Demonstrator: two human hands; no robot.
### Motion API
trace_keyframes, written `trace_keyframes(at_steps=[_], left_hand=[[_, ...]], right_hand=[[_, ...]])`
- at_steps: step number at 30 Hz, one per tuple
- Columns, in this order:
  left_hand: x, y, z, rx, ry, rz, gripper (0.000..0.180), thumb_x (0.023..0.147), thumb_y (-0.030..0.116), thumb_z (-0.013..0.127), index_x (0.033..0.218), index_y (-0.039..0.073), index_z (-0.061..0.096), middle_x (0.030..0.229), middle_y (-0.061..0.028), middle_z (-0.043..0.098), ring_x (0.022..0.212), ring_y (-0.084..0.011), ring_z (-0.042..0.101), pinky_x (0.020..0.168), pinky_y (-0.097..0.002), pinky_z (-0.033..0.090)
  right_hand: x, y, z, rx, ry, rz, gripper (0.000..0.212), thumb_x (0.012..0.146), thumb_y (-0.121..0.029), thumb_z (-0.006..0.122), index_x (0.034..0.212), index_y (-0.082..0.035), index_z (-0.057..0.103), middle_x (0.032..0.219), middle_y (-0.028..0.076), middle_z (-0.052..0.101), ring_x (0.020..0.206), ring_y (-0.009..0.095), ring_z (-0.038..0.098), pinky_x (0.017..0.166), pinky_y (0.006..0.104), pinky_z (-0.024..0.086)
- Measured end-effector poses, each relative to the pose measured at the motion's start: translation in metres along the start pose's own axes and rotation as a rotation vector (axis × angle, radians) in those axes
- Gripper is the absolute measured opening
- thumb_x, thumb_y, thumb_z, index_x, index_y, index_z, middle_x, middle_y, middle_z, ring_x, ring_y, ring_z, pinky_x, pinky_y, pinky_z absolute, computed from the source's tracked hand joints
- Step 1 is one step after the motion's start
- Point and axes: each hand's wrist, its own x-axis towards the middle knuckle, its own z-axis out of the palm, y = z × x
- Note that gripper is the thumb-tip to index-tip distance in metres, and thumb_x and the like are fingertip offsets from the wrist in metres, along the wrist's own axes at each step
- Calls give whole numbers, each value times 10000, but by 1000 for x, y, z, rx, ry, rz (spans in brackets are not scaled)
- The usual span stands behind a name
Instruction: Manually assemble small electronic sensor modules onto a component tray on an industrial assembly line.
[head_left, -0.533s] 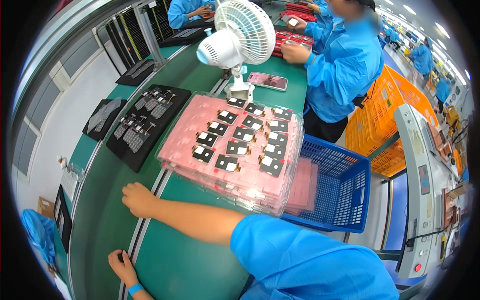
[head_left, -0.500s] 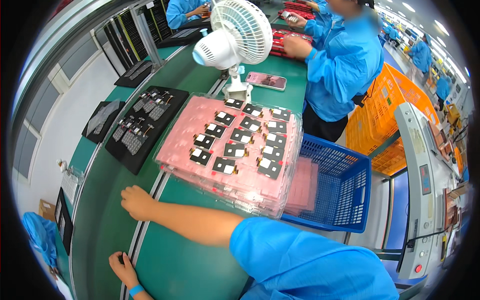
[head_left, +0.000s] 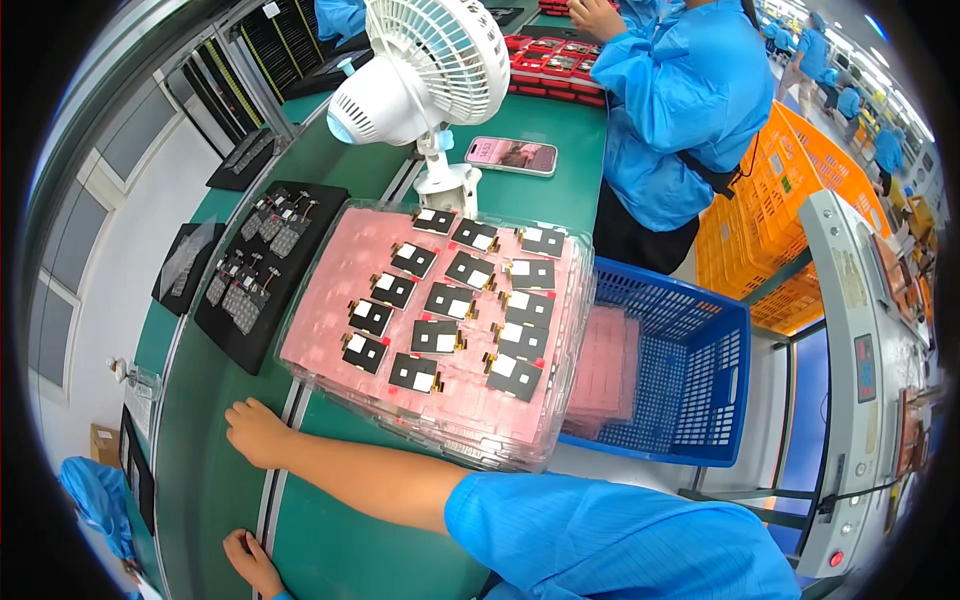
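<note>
My right hand point(head_left: 258, 432) rests palm down at the dark green belt's metal edge point(head_left: 272, 480), its fingers curled in and nothing visible in them. Closer to me, my left hand point(head_left: 252, 562) lies at the same edge, partly cut off below. Its thumb and fingers are bent round a dark spot that I cannot make out. Beyond my right forearm stands a stack of clear plastic trays with a pink surface point(head_left: 320, 310). Several flat black rectangular parts point(head_left: 434, 337) with white squares and short flex tails lie on top in rough columns. Neither hand touches the stack.
A white fan point(head_left: 420, 85) and a phone point(head_left: 512, 156) stand behind the trays. Black mats with small grey assemblies point(head_left: 240, 290) lie on the belt. At right are a blue basket point(head_left: 690, 400), orange crates point(head_left: 745, 225) and a grey machine point(head_left: 845, 400). A co-worker point(head_left: 680, 120) stands beyond.
The whole view has shifted, so the trays and fan appear further left. Both hands stay at the belt's edge in much the same pose. The co-worker's hand has moved up.
</note>
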Motion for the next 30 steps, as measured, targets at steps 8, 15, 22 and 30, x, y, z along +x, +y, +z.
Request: trace_keyframes(at_steps=[8,15,22,30], left_hand=[[3,-15,3,-32,27,166,120,900,36,478,974,-37,536,941,-154,509,874,-306,518,805,-382,432],[3,-6,-2,-138,8,172,121,861,16,506,961,-35,551,939,-168,521,882,-322,524,810,-383,435],[1,-6,0,-187,-10,230,202,844,50,551,1022,-31,601,1044,-183,554,1012,-360,516,899,-425,416],[0,1,-10,-224,-28,259,203,841,38,563,1028,-30,601,1046,-169,557,1000,-350,518,889,-414,424]], right_hand=[[4,4,-2,-29,-4,-27,109,703,-128,623,768,-48,660,892,111,550,913,259,506,806,369,393],[-2,-1,0,-12,14,-153,106,688,-118,613,757,-52,660,886,102,554,900,269,514,803,381,405],[-12,0,-4,-13,-163,-302,206,694,-213,703,862,-96,679,950,67,585,947,252,543,828,395,428],[-12,-6,-9,-26,-169,-308,228,709,-207,712,900,-89,675,945,68,583,942,255,549,824,393,442]])
